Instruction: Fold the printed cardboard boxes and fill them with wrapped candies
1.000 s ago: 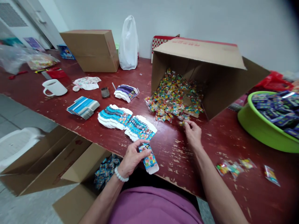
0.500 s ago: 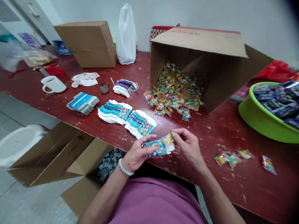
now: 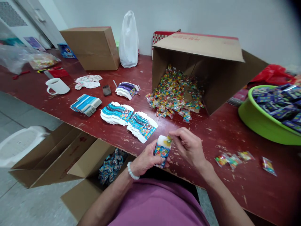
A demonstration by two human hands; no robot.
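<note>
My left hand (image 3: 147, 160) grips a small colourful paper box (image 3: 162, 149), held upright with its open white end up, at the near table edge. My right hand (image 3: 188, 146) pinches a small candy packet (image 3: 168, 141) at that open end. Just beyond lie fanned stacks of flat unfolded boxes (image 3: 129, 119). A big cardboard carton (image 3: 202, 62) lies on its side, spilling a heap of wrapped candy packets (image 3: 175, 97) onto the red table (image 3: 211, 138).
A green basin (image 3: 261, 122) of filled boxes sits at right, loose candy packets (image 3: 231, 160) before it. A white mug (image 3: 57, 86), cloth (image 3: 88, 81), closed carton (image 3: 94, 47) and white bag (image 3: 129, 40) stand at the back left. An open carton (image 3: 87, 179) with filled boxes sits on the floor.
My right hand left the candy heap with a packet and came to the small box. My left hand turned the box from lying sideways to upright.
</note>
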